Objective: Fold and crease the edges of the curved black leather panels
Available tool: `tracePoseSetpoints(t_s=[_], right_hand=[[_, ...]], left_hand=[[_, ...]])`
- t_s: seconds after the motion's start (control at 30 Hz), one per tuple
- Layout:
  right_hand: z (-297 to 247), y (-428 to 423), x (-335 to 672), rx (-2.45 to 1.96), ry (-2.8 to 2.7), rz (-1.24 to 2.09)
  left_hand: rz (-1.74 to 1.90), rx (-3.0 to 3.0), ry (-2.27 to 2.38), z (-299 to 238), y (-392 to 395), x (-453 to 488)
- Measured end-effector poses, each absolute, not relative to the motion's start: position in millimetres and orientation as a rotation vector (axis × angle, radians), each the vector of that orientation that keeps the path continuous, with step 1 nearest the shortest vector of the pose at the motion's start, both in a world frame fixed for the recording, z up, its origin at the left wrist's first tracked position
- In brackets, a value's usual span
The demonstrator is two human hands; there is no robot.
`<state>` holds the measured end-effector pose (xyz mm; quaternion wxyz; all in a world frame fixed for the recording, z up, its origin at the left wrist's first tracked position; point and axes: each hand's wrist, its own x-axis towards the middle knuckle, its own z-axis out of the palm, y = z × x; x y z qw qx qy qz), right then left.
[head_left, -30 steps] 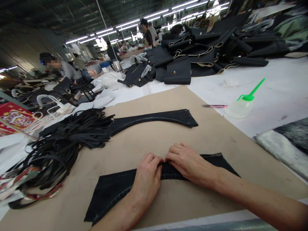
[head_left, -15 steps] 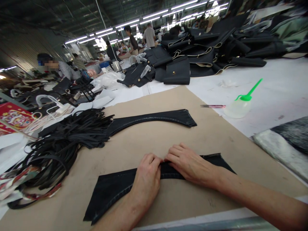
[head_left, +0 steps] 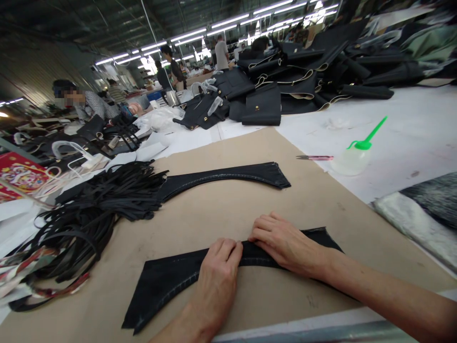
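Observation:
A curved black panel [head_left: 167, 271], with a pale stitched or marked line along its inner edge, lies near the front of the brown sheet. My left hand [head_left: 219, 276] is closed over its middle, fingers bent across the far edge. Just to the right, my right hand [head_left: 282, 240] is closed on the same edge, its fingertips curled over and partly hidden. A small stretch of panel shows between the two hands. Farther back lies a stack of similar curved black panels [head_left: 224, 177], touched by neither hand.
Bundled black strips [head_left: 117, 190] lie on the left. On the right are pink-handled snips [head_left: 316, 157], a bottle with a green nozzle [head_left: 357, 155] and a grey fuzzy cloth [head_left: 410, 224]. Black bag parts [head_left: 262, 102] pile up at the back. A person [head_left: 96, 102] works at far left.
My hands have moved slightly apart along the panel's far edge, the left one a little down and the right one a little right. A person in the background has shifted left.

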<state>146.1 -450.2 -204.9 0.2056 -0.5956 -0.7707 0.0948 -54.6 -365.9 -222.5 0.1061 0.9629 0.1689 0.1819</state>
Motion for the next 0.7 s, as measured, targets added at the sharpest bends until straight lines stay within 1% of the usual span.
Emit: tracePoseSetpoints(t_s=[0.3, 0.5, 0.7], right_hand=[[-199.4, -460.6, 156.8, -1.64, -2.173, 0.254], [-200.2, -464.8, 161.9, -1.649, -2.217, 0.242], [-201.0, -470.1, 169.7, -1.657, -2.224, 0.221]], left_hand=[[0.504, 2.725, 0.55, -215.6, -370.0, -56.3], [0.421, 2.836, 0.565, -214.4, -371.8, -51.0], [0.483, 2.917, 0.524, -217.3, -372.8, -51.2]])
